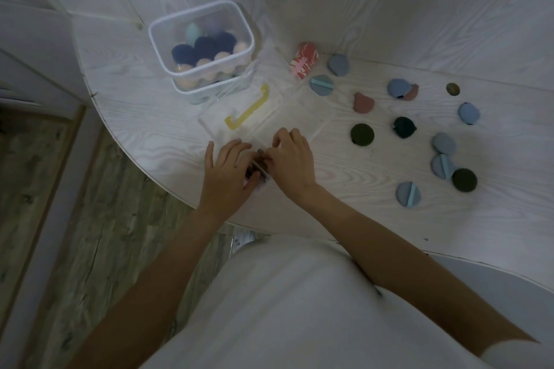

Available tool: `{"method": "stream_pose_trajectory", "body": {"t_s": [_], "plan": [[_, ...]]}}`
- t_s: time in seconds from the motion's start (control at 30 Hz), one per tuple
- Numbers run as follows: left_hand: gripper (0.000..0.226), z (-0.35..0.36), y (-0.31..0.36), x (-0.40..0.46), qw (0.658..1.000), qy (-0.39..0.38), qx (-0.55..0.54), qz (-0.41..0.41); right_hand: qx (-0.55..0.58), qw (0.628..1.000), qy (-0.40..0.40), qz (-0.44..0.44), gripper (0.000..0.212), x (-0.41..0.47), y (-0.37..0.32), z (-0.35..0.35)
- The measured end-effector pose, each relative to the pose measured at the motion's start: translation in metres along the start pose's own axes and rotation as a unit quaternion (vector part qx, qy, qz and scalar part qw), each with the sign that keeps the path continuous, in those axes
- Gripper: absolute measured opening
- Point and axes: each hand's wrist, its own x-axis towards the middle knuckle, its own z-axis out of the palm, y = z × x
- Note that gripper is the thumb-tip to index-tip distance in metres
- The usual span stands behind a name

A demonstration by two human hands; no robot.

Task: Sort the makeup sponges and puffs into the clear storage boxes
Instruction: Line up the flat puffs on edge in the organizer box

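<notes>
Both hands meet at the near edge of the white table (359,198) over a small clear box (260,169) holding dark brownish puffs. My left hand (229,172) curls around the box's left side. My right hand (292,159) rests on its right side, fingers bent over the top. A tall clear storage box (202,45) at the back left is filled with navy, peach and mint sponges. Flat round puffs lie scattered on the right: a blue one (408,193), a dark green one (362,135), a pink one (363,102) and several more.
A clear lid with a yellow handle (248,109) lies flat between the tall box and my hands. A red-and-white patterned sponge (304,60) stands by the back wall. The table's curved edge runs left of my hands, with wood floor below.
</notes>
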Motion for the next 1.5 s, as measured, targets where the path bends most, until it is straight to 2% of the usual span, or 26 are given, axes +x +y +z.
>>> {"method": "stream_pose_trajectory", "body": {"t_s": [0.2, 0.37, 0.53, 0.63, 0.7, 0.8, 0.87, 0.93, 1.0, 1.1, 1.2, 1.27, 1.37, 1.5], "plan": [[0.032, 0.002, 0.007, 0.006, 0.999, -0.024, 0.031, -0.01, -0.037, 0.998, 0.021, -0.054, 0.009, -0.005, 0.007, -0.001], [0.021, 0.003, 0.003, 0.004, 1.0, -0.007, 0.004, -0.014, 0.052, 0.998, 0.027, 0.016, 0.003, -0.007, 0.009, 0.003], [0.019, 0.004, 0.002, 0.001, 1.0, -0.004, 0.0, -0.014, -0.03, 0.997, 0.001, -0.075, 0.012, -0.008, 0.01, 0.007], [0.019, 0.005, 0.002, 0.002, 1.0, -0.001, 0.004, -0.022, -0.008, 0.996, -0.024, -0.084, 0.005, -0.012, 0.016, 0.0], [0.022, 0.003, 0.004, 0.004, 0.999, 0.002, -0.009, -0.033, 0.028, 0.995, -0.047, -0.087, 0.013, -0.016, 0.022, -0.003], [0.022, -0.011, 0.018, 0.016, 0.994, 0.034, -0.106, -0.022, 0.089, 0.992, -0.047, -0.072, 0.02, -0.025, 0.038, -0.018], [0.018, -0.021, 0.04, 0.031, 0.978, 0.047, -0.204, -0.019, 0.072, 0.996, -0.027, -0.054, 0.022, -0.035, 0.058, -0.032], [0.014, -0.026, 0.069, 0.051, 0.959, 0.027, -0.281, 0.002, 0.012, 0.999, -0.008, -0.033, 0.026, -0.048, 0.087, -0.046], [0.014, -0.018, 0.1, 0.073, 0.951, -0.032, -0.303, 0.048, -0.019, 1.0, 0.007, 0.012, 0.027, -0.062, 0.121, -0.058], [0.024, 0.018, 0.145, 0.108, 0.946, -0.141, -0.287, 0.05, -0.024, 0.994, -0.008, 0.103, 0.022, -0.08, 0.176, -0.072], [0.046, 0.064, 0.177, 0.138, 0.963, -0.178, -0.201, 0.011, 0.024, 0.981, -0.051, 0.188, 0.02, -0.083, 0.22, -0.083], [0.055, 0.086, 0.186, 0.151, 0.972, -0.192, -0.133, -0.024, 0.042, 0.98, -0.06, 0.187, 0.019, -0.076, 0.237, -0.086], [0.05, 0.107, 0.197, 0.162, 0.969, -0.233, -0.057, -0.053, 0.043, 0.983, -0.065, 0.166, 0.022, -0.057, 0.262, -0.089], [0.037, 0.108, 0.195, 0.167, 0.969, -0.215, -0.078, -0.099, 0.039, 0.969, -0.139, 0.203, 0.041, -0.031, 0.285, -0.075]]}}
